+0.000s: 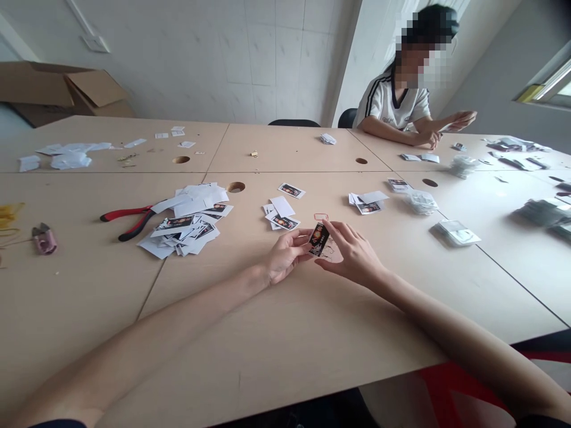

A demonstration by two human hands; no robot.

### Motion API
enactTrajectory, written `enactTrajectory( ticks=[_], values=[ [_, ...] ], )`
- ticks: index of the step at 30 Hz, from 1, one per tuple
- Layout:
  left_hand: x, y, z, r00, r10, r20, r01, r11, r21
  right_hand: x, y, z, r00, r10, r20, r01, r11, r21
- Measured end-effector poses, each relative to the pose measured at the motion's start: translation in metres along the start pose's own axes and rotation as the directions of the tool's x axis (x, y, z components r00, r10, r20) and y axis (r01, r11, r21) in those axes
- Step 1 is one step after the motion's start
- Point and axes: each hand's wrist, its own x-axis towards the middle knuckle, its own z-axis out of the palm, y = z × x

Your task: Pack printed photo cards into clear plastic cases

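A small dark printed card (pixel 319 239) is gripped at its left side between the thumb and fingers of my left hand (pixel 285 255). My right hand (pixel 352 249) reaches over the card from the right. Its fingertips touch the card's upper corner, and its thumb stands apart near the lower end. Thin dark strands (pixel 330 251) show in the gap between that thumb and the fingers; what they are I cannot make out. Just beyond the card lies a small red rectangular loop (pixel 321 217). Several printed cards (pixel 285 222) lie loosely stacked past my left hand.
A large heap of cards (pixel 187 226) lies left, beside red-handled pliers (pixel 129 220) and pink snips (pixel 44 239). More cards (pixel 369 205) and clear packets (pixel 455 233) sit right. A co-worker (pixel 397 107) sits across the table, holding something small. A cardboard box (pixel 62 89) stands behind.
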Motion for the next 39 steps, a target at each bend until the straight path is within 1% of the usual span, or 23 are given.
enactTrajectory(
  ticks=[3, 5, 6, 7, 8, 9, 10, 12, 13, 14, 15, 16, 17, 18, 19, 22, 23, 26, 30, 32, 34, 35, 39],
  values=[
    [0.000, 0.000, 0.001, 1.000, -0.006, 0.000, 0.006, 0.998, -0.067, 0.002, 0.006, 0.005, 0.999, -0.044, 0.007, 0.044, 0.999, -0.027],
    [-0.001, 0.001, 0.002, 1.000, -0.013, -0.026, 0.011, 0.995, -0.100, 0.007, 0.018, 0.001, 0.997, -0.077, 0.003, 0.077, 0.996, -0.039],
    [-0.002, 0.002, 0.002, 0.999, -0.020, -0.037, 0.016, 0.994, -0.105, 0.009, 0.026, -0.004, 0.997, -0.070, -0.014, 0.069, 0.996, -0.058],
    [-0.003, 0.003, 0.003, 0.999, -0.025, -0.042, 0.021, 0.994, -0.103, 0.012, 0.036, -0.011, 0.998, -0.032, -0.053, 0.027, 0.996, -0.091],
    [-0.004, 0.003, 0.003, 0.999, -0.031, -0.041, 0.027, 0.995, -0.096, 0.013, 0.049, -0.020, 0.996, 0.040, -0.080, -0.051, 0.989, -0.137],
    [-0.005, 0.004, 0.003, 0.999, -0.038, -0.034, 0.034, 0.995, -0.089, 0.013, 0.063, -0.031, 0.985, 0.129, -0.115, -0.148, 0.971, -0.185],
    [-0.007, 0.005, 0.003, 0.999, -0.044, -0.023, 0.042, 0.996, -0.082, 0.011, 0.079, -0.042, 0.959, 0.239, -0.152, -0.269, 0.937, -0.223],
    [-0.009, 0.006, 0.003, 0.999, -0.053, 0.004, 0.053, 0.996, -0.066, 0.001, 0.114, -0.063, 0.867, 0.460, -0.191, -0.498, 0.817, -0.291],
    [-0.009, 0.006, 0.003, 0.998, -0.054, 0.016, 0.055, 0.997, -0.058, -0.007, 0.132, -0.073, 0.806, 0.557, -0.199, -0.591, 0.739, -0.325],
    [-0.010, 0.006, 0.003, 0.998, -0.053, 0.025, 0.055, 0.997, -0.051, -0.017, 0.150, -0.081, 0.732, 0.647, -0.213, -0.675, 0.648, -0.353],
    [-0.010, 0.006, 0.004, 0.998, -0.049, 0.029, 0.050, 0.998, -0.046, -0.027, 0.167, -0.087, 0.663, 0.725, -0.187, -0.730, 0.570, -0.377],
    [-0.009, 0.006, 0.003, 0.999, -0.042, 0.027, 0.044, 0.998, -0.041, -0.038, 0.182, -0.093, 0.579, 0.796, -0.178, -0.787, 0.489, -0.376],
    [-0.009, 0.005, 0.003, 0.999, -0.034, 0.021, 0.034, 0.999, -0.038, -0.048, 0.194, -0.097, 0.512, 0.846, -0.149, -0.829, 0.441, -0.345],
    [-0.008, 0.005, 0.003, 1.000, -0.024, 0.013, 0.025, 0.999, -0.036, -0.057, 0.204, -0.100, 0.478, 0.873, -0.095, -0.848, 0.430, -0.310],
    [-0.007, 0.005, 0.003, 1.000, -0.018, 0.009, 0.019, 0.999, -0.035, -0.065, 0.211, -0.103, 0.467, 0.882, -0.065, -0.855, 0.431, -0.290],
    [-0.006, 0.004, 0.002, 1.000, -0.012, 0.021, 0.013, 0.999, -0.031, -0.077, 0.221, -0.105, 0.481, 0.877, -0.017, -0.857, 0.465, -0.221],
    [-0.006, 0.005, 0.002, 1.000, -0.011, 0.028, 0.012, 1.000, -0.029, -0.078, 0.222, -0.104, 0.476, 0.879, -0.020, -0.863, 0.462, -0.206],
    [-0.007, 0.005, 0.002, 0.999, -0.007, 0.039, 0.008, 1.000, -0.025, -0.078, 0.222, -0.102, 0.437, 0.899, -0.031, -0.886, 0.424, -0.186],
    [-0.007, 0.005, 0.001, 1.000, -0.006, 0.029, 0.007, 1.000, -0.027, -0.075, 0.223, -0.102, 0.435, 0.900, -0.017, -0.887, 0.425, -0.178],
    [-0.007, 0.004, 0.001, 1.000, -0.005, 0.019, 0.006, 1.000, -0.031, -0.073, 0.223, -0.103, 0.423, 0.905, -0.043, -0.890, 0.406, -0.207],
    [-0.006, 0.003, 0.000, 1.000, -0.009, 0.013, 0.009, 0.999, -0.033, -0.072, 0.223, -0.103, 0.403, 0.912, -0.069, -0.893, 0.377, -0.245],
    [-0.007, 0.003, 0.001, 1.000, -0.011, 0.011, 0.011, 0.999, -0.033, -0.071, 0.224, -0.102, 0.390, 0.919, -0.061, -0.896, 0.363, -0.256],
    [-0.008, 0.005, 0.002, 1.000, -0.014, -0.004, 0.014, 0.999, -0.031, -0.073, 0.229, -0.094, 0.338, 0.939, 0.063, -0.906, 0.343, -0.247]
  ],
)
